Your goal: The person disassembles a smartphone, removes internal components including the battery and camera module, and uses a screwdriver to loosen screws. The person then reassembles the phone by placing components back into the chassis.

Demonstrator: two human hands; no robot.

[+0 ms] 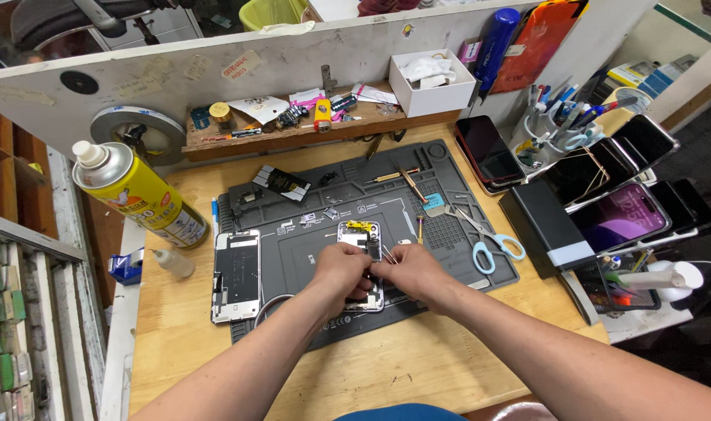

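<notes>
I have both hands down on the opened phone (361, 238), which lies face-down, back removed, in the middle of the grey repair mat (449, 273). My left hand (338, 269) is curled over the lower half of the phone and pins it to the mat. My right hand (408, 271) is clenched around a pair of thin metal tweezers (390, 253), their tips aimed into the phone's insides near its right edge. What the tips touch is hidden by my fingers.

As I judge it, doing this well means keeping the phone body flat and unmoving under the left hand, resting the right wrist on the mat for steadiness, and working the tips in at a shallow angle so they lift only the small part and do not scrape the board or tug a flex cable. Light pressure matters more than speed here.

Just left of the mat's centre lies a detached screen panel (235, 274), inner side up. Blue-handled scissors (488, 242) rest on the mat's right side, with small tools and loose parts above them. The bench (418, 366) is pale wood. A yellow spray can (141, 195) and a small glue bottle (173, 261) sit at its left. On the right are several phones on a rack (628, 195), a cup of pens (554, 117) and a white box (433, 82). A narrow wooden shelf (293, 132) of oddments runs along the partition behind.
</notes>
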